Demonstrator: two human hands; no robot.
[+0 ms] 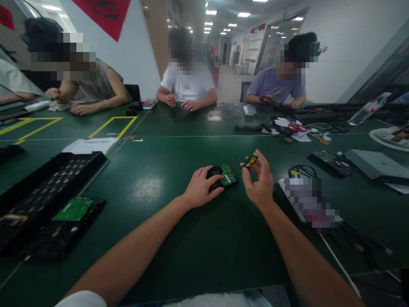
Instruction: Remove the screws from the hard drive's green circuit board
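Observation:
A hard drive (228, 175) lies flat on the green table with its green circuit board facing up. My left hand (203, 186) holds it down from the left, thumb and fingers over its black side. Just right of the drive, my right hand (259, 181) grips a screwdriver (250, 160) by its black and yellow handle. The thin shaft slants down and left toward the drive's right edge; whether the tip touches is too small to tell.
At left are a long black tray (51, 179) and a black unit with a green board (73, 209). To the right lie a phone (306, 204), cables (302, 171), another drive (330, 162) and a grey box (378, 164). Several people sit across the table; a bottle (369, 110) stands far right.

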